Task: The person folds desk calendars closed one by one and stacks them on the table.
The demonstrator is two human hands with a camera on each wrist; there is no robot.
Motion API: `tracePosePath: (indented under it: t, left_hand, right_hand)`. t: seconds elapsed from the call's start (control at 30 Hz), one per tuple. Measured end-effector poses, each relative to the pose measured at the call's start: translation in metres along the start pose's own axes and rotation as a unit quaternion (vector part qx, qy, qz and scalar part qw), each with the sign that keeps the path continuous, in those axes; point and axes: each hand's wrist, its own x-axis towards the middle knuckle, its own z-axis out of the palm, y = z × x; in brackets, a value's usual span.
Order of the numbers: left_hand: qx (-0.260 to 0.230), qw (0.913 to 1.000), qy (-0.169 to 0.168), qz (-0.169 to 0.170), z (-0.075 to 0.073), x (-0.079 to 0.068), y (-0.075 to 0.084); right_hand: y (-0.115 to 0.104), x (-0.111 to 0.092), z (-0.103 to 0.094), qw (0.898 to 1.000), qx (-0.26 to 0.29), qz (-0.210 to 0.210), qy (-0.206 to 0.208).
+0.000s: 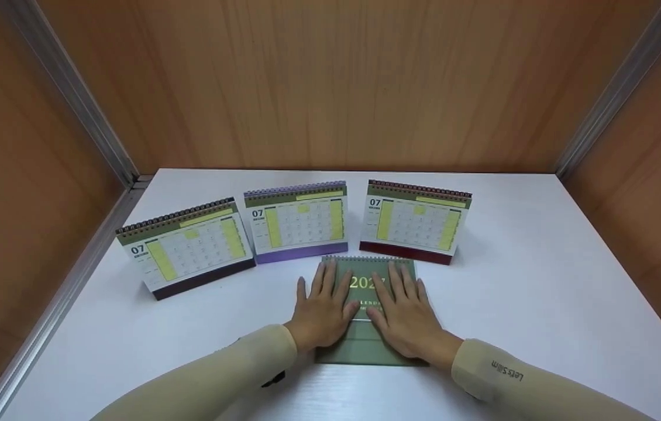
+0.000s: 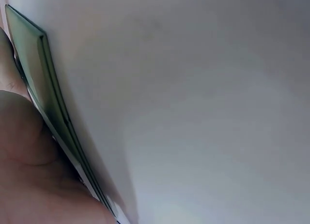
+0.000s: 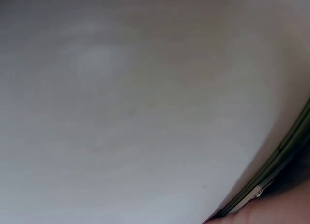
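A green desk calendar [image 1: 365, 333] with gold "202" lettering and a spiral binding along its far edge lies flat on the white table. My left hand [image 1: 322, 310] rests palm down on its left half, fingers straight and pointing away from me. On the right half, my right hand [image 1: 409, 316] lies flat in the same way, thumb toward the middle. In the left wrist view the folded layers of the green calendar [image 2: 34, 59] show at its side edge beside the palm. The right wrist view catches the calendar's other edge [image 3: 286, 146] next to the hand.
Behind stand several propped desk calendars open at 07: one with a black base [image 1: 190, 248] at left, a purple one [image 1: 298, 222] in the middle, a dark red one [image 1: 415, 222] at right. Wooden panels [image 1: 342, 88] with metal corner strips enclose the white table [image 1: 541, 280].
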Motion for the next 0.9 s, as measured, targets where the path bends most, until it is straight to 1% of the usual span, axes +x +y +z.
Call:
tracePosePath:
  t: [0.23,0.43,0.57,0.67,0.9]
  left_hand:
    - [0.006,0.9999,-0.011,-0.002,-0.0025,-0.0001,0.0009]
    - [0.031,0.9991,-0.028,-0.006,-0.0054,0.0008,0.0009]
    - [0.046,0.9982,-0.036,-0.009,-0.0057,0.0016,0.0009]
    - [0.046,0.9982,-0.036,-0.009,-0.0056,0.0022,0.0020]
    - [0.061,0.9973,-0.041,-0.010,-0.0058,0.0033,0.0049]
  right_hand:
    - [0.0004,0.0015,-0.0027,1.000,0.012,0.002,-0.026]
    - [0.0039,0.0046,0.0000,0.999,0.035,-0.008,-0.034]
    - [0.0033,0.0066,-0.0014,0.998,0.027,-0.002,-0.057]
    - [0.0031,0.0068,-0.0023,0.998,0.015,0.004,-0.067]
    - [0.0040,0.0057,-0.0020,0.998,0.017,0.005,-0.066]
